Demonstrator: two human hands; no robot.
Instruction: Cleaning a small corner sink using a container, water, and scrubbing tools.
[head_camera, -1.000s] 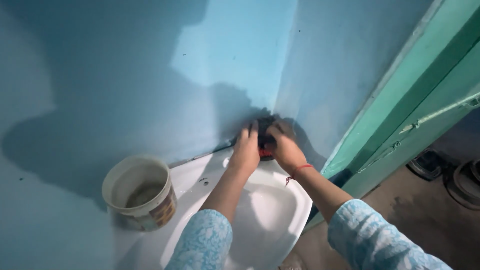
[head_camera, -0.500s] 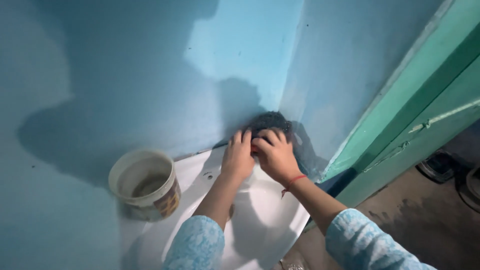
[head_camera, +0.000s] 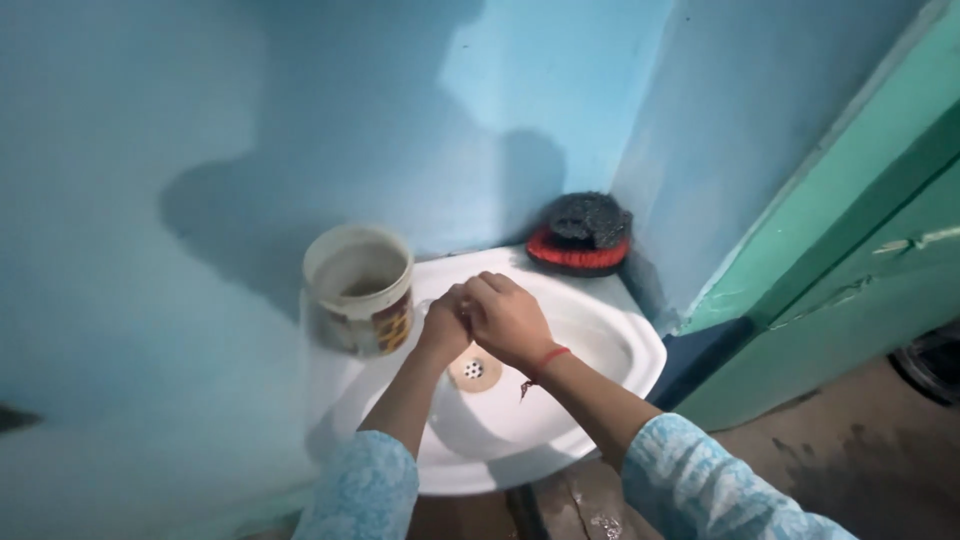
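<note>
Both hands are together over the bowl of the white ceramic corner washbasin (head_camera: 610, 345), just above the round metal drain (head_camera: 473, 370). The right hand (head_camera: 508, 318) is curled over and partly covers the left hand (head_camera: 445, 322), fingers closed against each other, w/ nothing visible held between them; whether something small is pinched inside, can't tell. A red thread bracelet (head_camera: 548, 355) sits on the right wrist, and both arms wear light-blue patterned sleeves (head_camera: 690, 485). A round scrubbing brush w/ red base and dark steel-wool pad on top (head_camera: 582, 236) sits on the back corner of the basin rim, against the blue painted walls (head_camera: 200, 120), well apart from the hands and not touched. A worn cream plastic tub w/ dirty inside (head_camera: 358, 290) stands on the left rim, just beside the left hand but not touching it. No running water or tap is visible, and the hands hide the spot where they meet. As for progress, judging from how things lie: the scrubber is parked in its corner, the basin bowl looks mostly white and clean, so scrubbing appears done; the hands seem to be rubbing or rinsing each other. Tub contents remain, and the concrete floor (head_camera: 850, 470) by the green door frame (head_camera: 860, 230) looks damp and unswept.
</note>
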